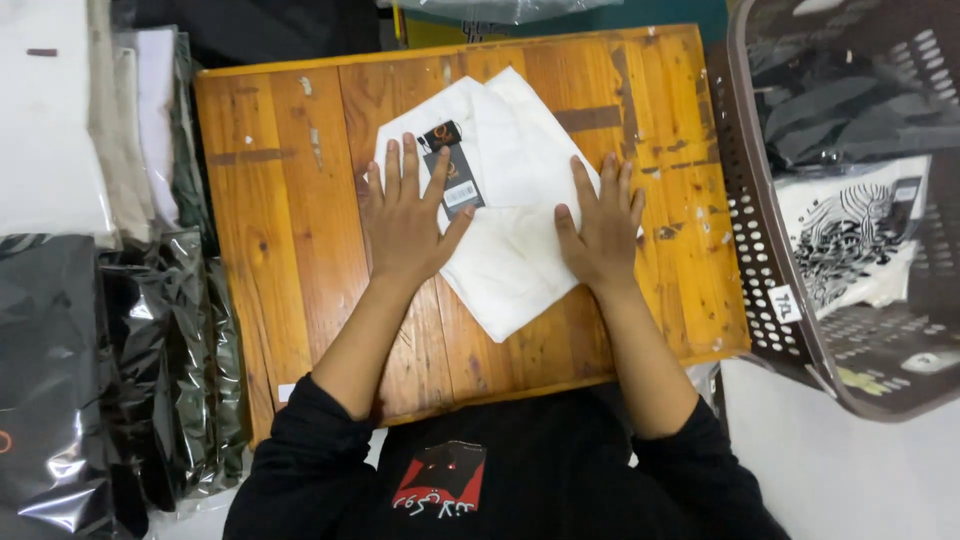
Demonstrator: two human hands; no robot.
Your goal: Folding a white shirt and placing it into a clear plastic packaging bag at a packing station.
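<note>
Folded white cloth garment (510,215) is laid near the middle of the orange-brown wooden board table (290,230), tilted so that one corner points toward six o'clock and another toward twelve. At nine o'clock of the table, glossy black plastic-wrapped packs (110,370) are stacked, with pale folded fabrics in clear wrap (80,120) seen above them at ten o'clock. The left hand (408,215) is pressed flat with fingers spread wide, nothing gripped; its palm is rested partly on bare wood and partly on the garment's left edge. Just beside its thumb, at one o'clock of that hand, a small dark rectangular hang tag (450,165) is laid on the white cloth. The right hand (603,228) is likewise held open and flat, fingers close together, on the garment's right edge at three o'clock of the cloth. Black long sleeves are worn on both arms. At three o'clock of the table, a brown perforated plastic basket (765,260) is set touching the table edge, with black wrapped items and a white garment with a black line print (850,245) held inside.
</note>
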